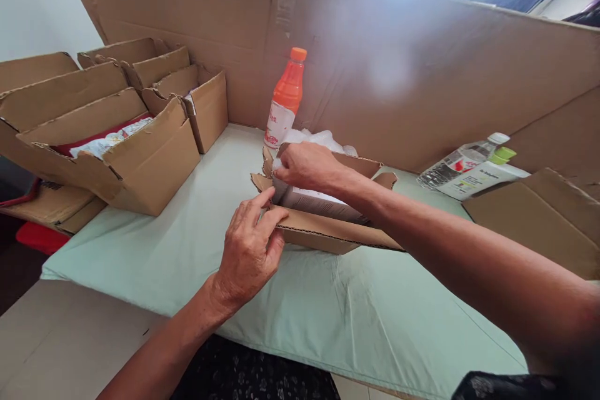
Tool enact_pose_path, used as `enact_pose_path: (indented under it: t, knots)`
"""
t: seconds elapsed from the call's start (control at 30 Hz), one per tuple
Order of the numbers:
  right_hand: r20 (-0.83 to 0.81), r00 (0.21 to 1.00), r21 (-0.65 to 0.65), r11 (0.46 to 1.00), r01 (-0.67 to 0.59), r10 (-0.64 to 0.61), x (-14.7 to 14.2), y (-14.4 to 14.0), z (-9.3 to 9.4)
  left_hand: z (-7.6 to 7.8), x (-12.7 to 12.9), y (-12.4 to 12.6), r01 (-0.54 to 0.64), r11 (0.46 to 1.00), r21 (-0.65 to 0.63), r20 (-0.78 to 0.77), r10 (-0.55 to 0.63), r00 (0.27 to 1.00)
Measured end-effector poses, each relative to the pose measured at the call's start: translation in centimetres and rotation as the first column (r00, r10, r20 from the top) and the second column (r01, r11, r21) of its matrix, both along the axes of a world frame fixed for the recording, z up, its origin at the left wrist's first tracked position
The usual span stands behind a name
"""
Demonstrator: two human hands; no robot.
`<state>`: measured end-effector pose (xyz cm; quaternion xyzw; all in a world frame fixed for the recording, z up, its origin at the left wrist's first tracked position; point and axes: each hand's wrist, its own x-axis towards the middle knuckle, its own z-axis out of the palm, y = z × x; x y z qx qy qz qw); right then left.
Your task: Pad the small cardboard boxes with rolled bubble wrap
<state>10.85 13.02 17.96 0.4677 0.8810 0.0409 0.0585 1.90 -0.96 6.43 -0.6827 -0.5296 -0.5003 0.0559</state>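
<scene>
The left hand point(248, 250) has its fingers pinched on the near flap of the open cardboard box point(328, 231), while the right hand point(307, 165) has its fingers clamped on a white packet point(319, 200) inside.

Your right hand point(307, 165) covers the near end of the pale carton point(319, 200) in the open box point(328, 228), so you cannot read what is printed there. Your left hand point(248, 250) hides the box's near corner. The white padding point(314, 137) behind is mostly out of sight. At the right, the lying clear bottle point(457, 162) and the white bottle point(478, 178) carry labels too small to read. At the left edge, the stacked boxes point(94, 131) are cut off, their contents only partly showing.
</scene>
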Motion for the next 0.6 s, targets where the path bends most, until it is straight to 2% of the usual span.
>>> enact_pose_path:
  t: [0.2,0.27,0.33,0.4,0.43,0.5,0.53,0.6]
  knots:
    - [-0.021,0.998,0.15,0.987,-0.06,0.063,0.0,0.1,-1.8,-0.2,0.1,0.1,0.001,1.0,0.019,-0.011,-0.001,1.0]
    - [-0.032,0.997,0.15,0.986,-0.07,0.076,0.4,-0.1,-1.2,-0.2,0.1,-0.1,0.007,0.999,0.037,0.024,-0.008,1.0]
    - [-0.092,0.995,0.136,0.99,-0.036,0.049,1.8,-0.8,0.2,-0.3,-0.1,-0.3,0.0,0.997,0.071,0.086,-0.006,0.996]
    - [-0.263,0.965,0.124,0.992,0.037,-0.003,4.9,-2.1,1.5,-0.6,-0.5,-0.5,-0.015,0.997,0.081,0.157,0.002,0.988]
    - [-0.382,0.924,0.13,0.988,0.086,-0.03,7.0,-3.0,1.9,-0.8,-0.8,-0.6,-0.018,0.998,0.058,0.193,0.007,0.981]
    - [-0.641,0.767,0.17,0.967,0.188,-0.037,12.3,-5.1,1.2,-1.3,-1.5,-0.5,0.002,0.999,-0.044,0.272,0.01,0.962]
    - [-0.728,0.684,0.216,0.931,0.293,-0.047,15.2,-6.2,0.1,-1.6,-1.8,-0.3,0.028,0.993,-0.116,0.317,0.01,0.948]
    - [-0.815,0.556,0.168,0.855,0.491,-0.159,20.3,-8.1,-3.4,-2.2,-2.4,0.1,0.108,0.96,-0.257,0.413,0.008,0.911]
